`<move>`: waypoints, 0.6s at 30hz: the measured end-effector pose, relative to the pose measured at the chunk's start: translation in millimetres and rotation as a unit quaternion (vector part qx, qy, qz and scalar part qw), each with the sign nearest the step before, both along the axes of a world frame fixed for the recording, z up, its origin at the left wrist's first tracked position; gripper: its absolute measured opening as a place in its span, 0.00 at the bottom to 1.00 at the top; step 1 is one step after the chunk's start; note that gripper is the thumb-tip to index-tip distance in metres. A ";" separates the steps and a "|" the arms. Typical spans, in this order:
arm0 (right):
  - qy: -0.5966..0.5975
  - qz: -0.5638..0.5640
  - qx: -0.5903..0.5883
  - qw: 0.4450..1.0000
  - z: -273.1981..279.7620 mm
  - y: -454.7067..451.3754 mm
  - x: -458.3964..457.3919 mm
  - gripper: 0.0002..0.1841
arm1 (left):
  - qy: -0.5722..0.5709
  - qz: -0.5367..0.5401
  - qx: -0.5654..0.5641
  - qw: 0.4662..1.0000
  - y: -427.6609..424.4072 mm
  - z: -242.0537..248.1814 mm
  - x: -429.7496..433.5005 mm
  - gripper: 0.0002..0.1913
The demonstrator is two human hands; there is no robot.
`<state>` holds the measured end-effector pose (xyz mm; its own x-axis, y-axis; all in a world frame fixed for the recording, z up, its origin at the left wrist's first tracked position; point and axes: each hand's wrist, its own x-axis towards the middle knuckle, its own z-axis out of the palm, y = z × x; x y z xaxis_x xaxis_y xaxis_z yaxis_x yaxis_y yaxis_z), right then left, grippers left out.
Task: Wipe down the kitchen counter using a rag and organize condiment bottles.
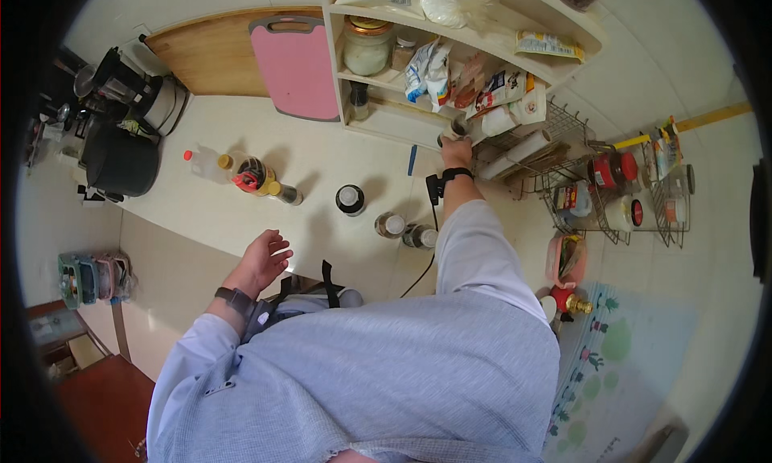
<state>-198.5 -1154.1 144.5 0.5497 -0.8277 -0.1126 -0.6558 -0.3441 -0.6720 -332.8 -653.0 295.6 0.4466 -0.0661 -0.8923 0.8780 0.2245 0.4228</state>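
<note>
At the right end of the lower shelf, my right hand (pixel 456 152) is closed around a small glass jar (pixel 458 127), partly hidden by the fingers. My left hand (pixel 263 262) hovers over the counter's front edge, fingers apart, holding nothing. On the white countertop (pixel 301 131) stand a dark bottle with a white cap (pixel 350 200), a jar with a white lid (pixel 391 224) and a similar one (pixel 420 237) beside it. Farther left are a clear bottle with a red cap (pixel 204 162), a yellow-capped bottle (pixel 241 168) and a small seasoning bottle (pixel 286 192).
A white shelf unit (pixel 335 71) holds jars and food bags. A pink cutting board (pixel 295 68) leans left of it. Wire racks (pixel 558 212) with jars are at the right; a black pot (pixel 120 161) stands far left. A cable (pixel 419 279) hangs near my right arm.
</note>
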 end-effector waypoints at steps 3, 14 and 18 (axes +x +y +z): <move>-0.034 0.087 0.212 0.973 -29.4 -97.8 -56.8 0.27 | -0.001 -0.093 -0.057 0.994 -12.6 -2.8 38.2 0.13; -0.066 -0.106 0.359 0.925 113.2 74.8 -301.8 0.20 | 0.085 -0.170 -0.127 0.973 44.1 -42.7 64.3 0.11; -0.109 -0.060 0.366 0.922 56.3 133.0 -367.1 0.20 | 0.107 -0.233 -0.212 0.943 30.3 -83.0 72.8 0.10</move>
<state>-565.5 -1021.1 200.8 0.5342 -0.6313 -0.5623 -0.4809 0.3201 -0.8162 -260.0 -622.7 212.6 0.0924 -0.5819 -0.8080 0.9782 -0.0987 0.1830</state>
